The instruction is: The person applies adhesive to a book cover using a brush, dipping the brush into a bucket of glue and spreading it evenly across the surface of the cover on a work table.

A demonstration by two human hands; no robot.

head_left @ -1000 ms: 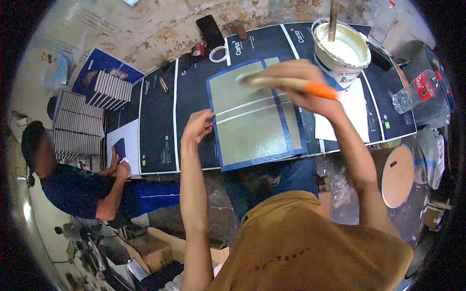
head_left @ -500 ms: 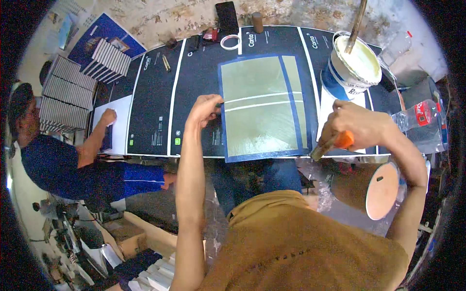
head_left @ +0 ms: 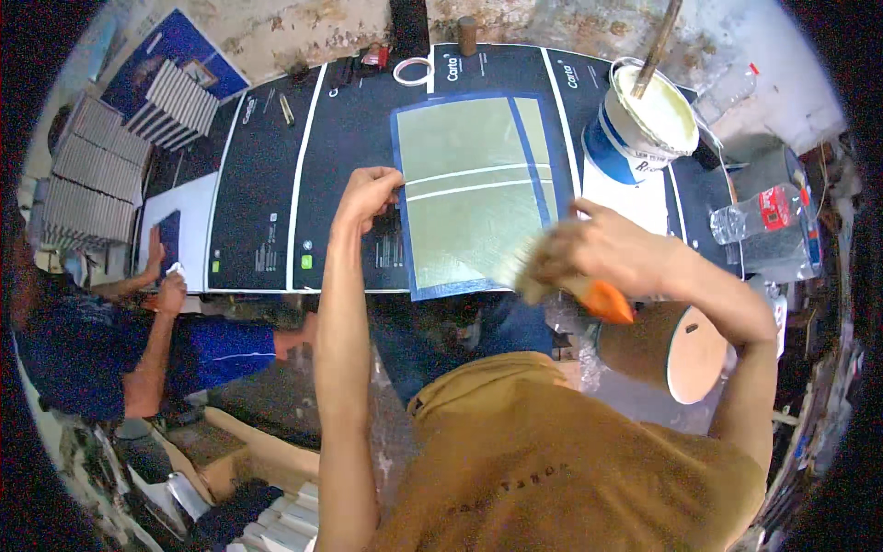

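Observation:
A flat book cover (head_left: 469,138) lies before me: greyish-green panels, shiny and wet-looking, framed by blue edges and crossed by two white bands. My left hand (head_left: 371,195) pinches its left edge, with the fingers curled closed. My right hand (head_left: 612,248) grips a brush (head_left: 602,299) with an orange handle. The brush's pale bristles are smeared by motion over the lower right corner of the cover, so I cannot tell whether they touch it. Behind the right hand stands a white and blue bucket (head_left: 621,152) of creamy paste, with a wooden stick (head_left: 660,41) upright in it.
Black printed sheets (head_left: 262,175) cover the table. A tape roll (head_left: 413,71) lies at the back, and a clear bottle (head_left: 759,213) lies at right. At left, a co-worker's hands (head_left: 166,285) work over a white sheet, near stacked book blocks (head_left: 97,175). A brown drum (head_left: 658,354) sits below right.
My right hand has swung the brush left, from beside the cover to over its lower right corner. My left hand keeps its hold. The co-worker's hand has moved nearer the table's front edge.

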